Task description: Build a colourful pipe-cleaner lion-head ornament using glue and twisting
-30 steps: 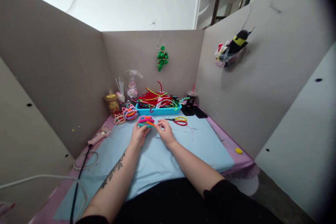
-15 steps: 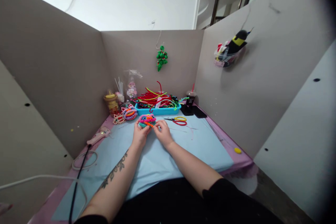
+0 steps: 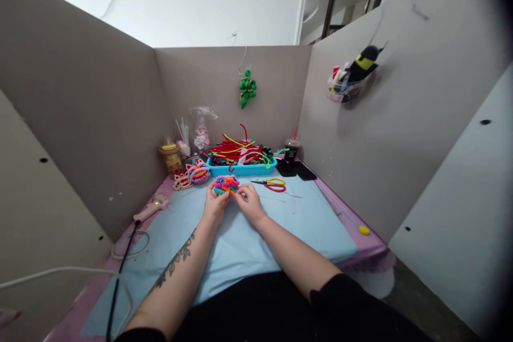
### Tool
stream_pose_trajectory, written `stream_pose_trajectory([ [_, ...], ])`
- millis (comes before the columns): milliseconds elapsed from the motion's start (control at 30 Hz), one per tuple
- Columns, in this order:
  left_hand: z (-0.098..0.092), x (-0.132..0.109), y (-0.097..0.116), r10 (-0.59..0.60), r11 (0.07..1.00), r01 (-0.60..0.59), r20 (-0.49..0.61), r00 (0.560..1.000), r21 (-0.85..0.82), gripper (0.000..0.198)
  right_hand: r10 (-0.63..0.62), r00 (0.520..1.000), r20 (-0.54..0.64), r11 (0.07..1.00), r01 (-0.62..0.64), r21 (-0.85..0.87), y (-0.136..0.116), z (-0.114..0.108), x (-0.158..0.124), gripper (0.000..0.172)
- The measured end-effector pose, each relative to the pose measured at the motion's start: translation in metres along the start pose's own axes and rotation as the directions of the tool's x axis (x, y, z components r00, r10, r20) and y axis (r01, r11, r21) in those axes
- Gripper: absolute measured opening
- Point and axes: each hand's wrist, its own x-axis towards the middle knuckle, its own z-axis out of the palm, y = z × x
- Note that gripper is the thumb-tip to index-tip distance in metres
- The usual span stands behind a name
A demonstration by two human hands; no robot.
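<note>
A small fuzzy pipe-cleaner figure (image 3: 225,183) in pink, teal and orange is held up in front of me over the blue cloth. My left hand (image 3: 216,202) grips it from the left, fingers closed around its side. An orange pipe cleaner (image 3: 231,192) sticks out from its front, and my right hand (image 3: 247,200) pinches the end of it. Two similar finished-looking figures, a purple and orange one (image 3: 198,172) and a red and white one (image 3: 183,181), sit just behind on the left. Scissors (image 3: 272,185) with yellow and red handles lie beyond my right hand.
A blue tray (image 3: 241,170) heaped with pipe cleaners stands at the back. Phones (image 3: 305,171) and a dark drink cup (image 3: 292,150) are right of it. A pink glue gun (image 3: 151,207) with a cord lies left. Grey panels (image 3: 192,80) enclose the table.
Both hands keep nearly the same place and grip. The figure looks very slightly turned; otherwise only a small shift of the camera view shows.
</note>
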Motion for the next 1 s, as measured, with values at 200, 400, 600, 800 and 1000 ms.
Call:
stream_pose_trajectory([
  [200, -0.0011, 0.0001, -0.0011, -0.009, 1.000, 0.010, 0.020, 1.000, -0.009, 0.074, 0.022, 1.000, -0.002, 0.999, -0.022, 0.029, 0.0002, -0.0014, 0.0013, 0.010],
  [400, -0.0013, 0.0007, -0.0009, -0.016, 1.000, 0.017, 0.014, 1.000, -0.019, 0.075, 0.044, 0.998, -0.037, 0.999, -0.044, -0.003, 0.0003, -0.0017, 0.0026, 0.017],
  [600, -0.0035, 0.0027, -0.0020, -0.041, 0.999, 0.042, 0.021, 0.999, -0.029, 0.078, 0.051, 0.997, -0.060, 0.999, -0.051, -0.007, 0.0000, -0.0031, 0.0032, 0.022],
  [800, 0.0003, 0.0002, -0.0020, -0.045, 0.998, 0.047, 0.048, 0.998, -0.046, 0.080, 0.019, 0.992, -0.126, 0.998, -0.025, -0.050, 0.0000, -0.0020, 0.0033, 0.020],
  [1000, 0.0013, -0.0001, -0.0019, -0.028, 0.996, 0.033, 0.067, 0.997, -0.084, 0.077, -0.017, 0.989, -0.145, 0.995, 0.003, -0.096, -0.0026, -0.0012, 0.0023, 0.019],
])
